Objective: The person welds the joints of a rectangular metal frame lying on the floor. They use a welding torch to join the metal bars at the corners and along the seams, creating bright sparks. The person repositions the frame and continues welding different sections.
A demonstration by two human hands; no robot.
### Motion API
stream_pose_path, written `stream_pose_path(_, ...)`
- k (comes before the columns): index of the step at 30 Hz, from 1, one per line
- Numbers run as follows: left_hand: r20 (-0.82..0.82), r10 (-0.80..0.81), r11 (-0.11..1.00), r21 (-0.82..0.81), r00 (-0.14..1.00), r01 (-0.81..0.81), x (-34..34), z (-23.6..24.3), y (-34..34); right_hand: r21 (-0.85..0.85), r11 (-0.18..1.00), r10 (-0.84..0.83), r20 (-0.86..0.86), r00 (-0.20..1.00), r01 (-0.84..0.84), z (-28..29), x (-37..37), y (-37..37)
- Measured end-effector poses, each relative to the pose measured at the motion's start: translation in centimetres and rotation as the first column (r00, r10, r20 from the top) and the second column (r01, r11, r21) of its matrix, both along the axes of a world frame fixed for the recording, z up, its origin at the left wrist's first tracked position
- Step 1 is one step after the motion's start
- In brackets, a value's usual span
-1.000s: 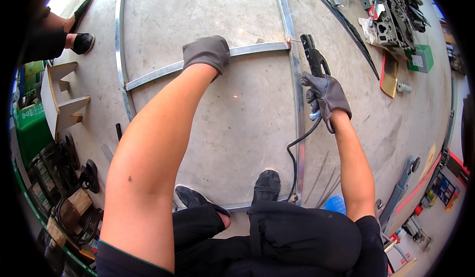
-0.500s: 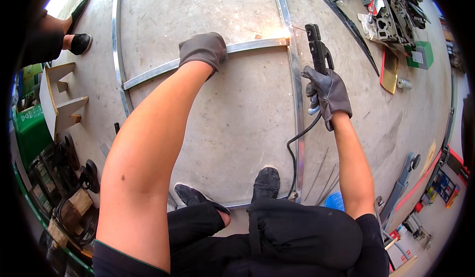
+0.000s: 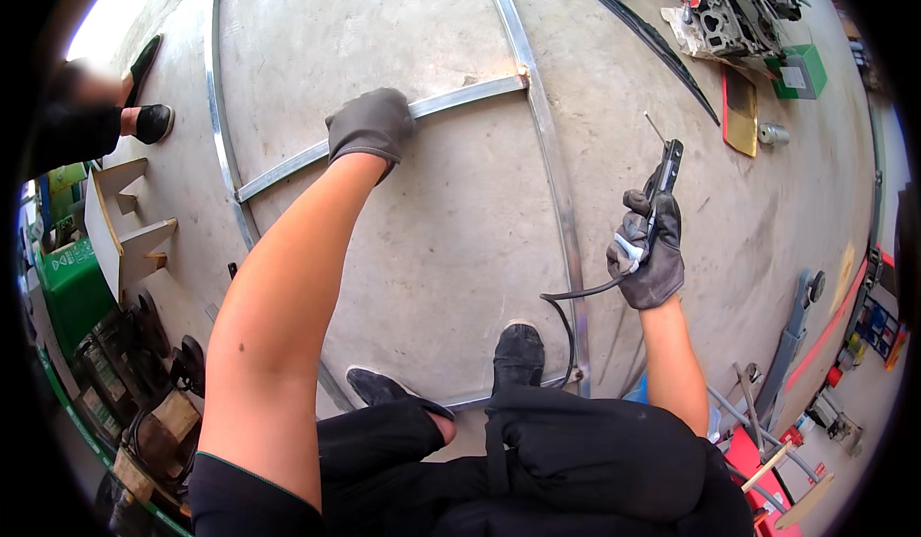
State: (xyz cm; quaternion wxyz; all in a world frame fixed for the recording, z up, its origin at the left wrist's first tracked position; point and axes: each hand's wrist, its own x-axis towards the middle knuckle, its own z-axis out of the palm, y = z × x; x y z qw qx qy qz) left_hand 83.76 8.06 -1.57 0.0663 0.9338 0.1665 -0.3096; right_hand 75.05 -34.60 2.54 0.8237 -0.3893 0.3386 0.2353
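Note:
My left hand (image 3: 372, 127), in a dark grey work glove, is closed over the square-tube crossbar (image 3: 470, 94) of a metal frame lying on the concrete floor. Out to the right, away from the frame, my gloved right hand (image 3: 654, 249) grips a black welding electrode holder (image 3: 669, 165). A short, thin electrode (image 3: 654, 127) sticks out from its tip. From the handle a black cable (image 3: 581, 294) runs back across the frame's right side rail (image 3: 552, 173). Where crossbar and rail meet, the weld joint (image 3: 524, 74) looks brownish and scorched.
A wiper blade (image 3: 643, 34), an engine part (image 3: 734, 24), a green box (image 3: 799, 72) and a metal can (image 3: 773, 134) lie at the far right. Someone's shoe (image 3: 153, 123) stands far left, near a wooden rack (image 3: 115, 221). My shoes (image 3: 518, 353) are inside the frame.
The bright arc at the joint has gone out. My right hand has drawn the electrode holder back and to the right, tilting it. My left hand stays on the crossbar.

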Motion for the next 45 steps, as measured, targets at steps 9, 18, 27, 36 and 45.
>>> stream_pose_path(9,0.218,-0.304,0.946,-0.045,0.927,0.321,-10.3,4.1,-0.2,0.107,0.994,0.026,0.032,0.999,-0.03,2.8,-5.3,2.2)
stream_pose_path(18,-0.614,-0.338,0.929,-0.336,0.714,0.152,-28.1,14.4,10.9,0.297,0.95,0.095,0.009,0.995,-0.093,3.8,-7.5,4.4)
stream_pose_path(27,-0.351,0.355,0.932,0.066,0.866,-0.356,-40.4,8.6,15.7,0.08,0.963,0.254,0.057,0.966,-0.258,6.0,-7.5,6.3)
stream_pose_path(36,-0.316,0.452,0.868,-0.059,0.834,-0.493,-37.2,0.6,15.4,-0.319,0.884,0.4,0.134,0.907,-0.342,9.6,-7.0,6.9)
stream_pose_path(45,-0.282,0.367,0.915,-0.064,0.886,-0.399,-37.4,0.5,15.7,-0.473,0.819,0.439,0.156,0.885,-0.324,11.6,-5.4,6.9)
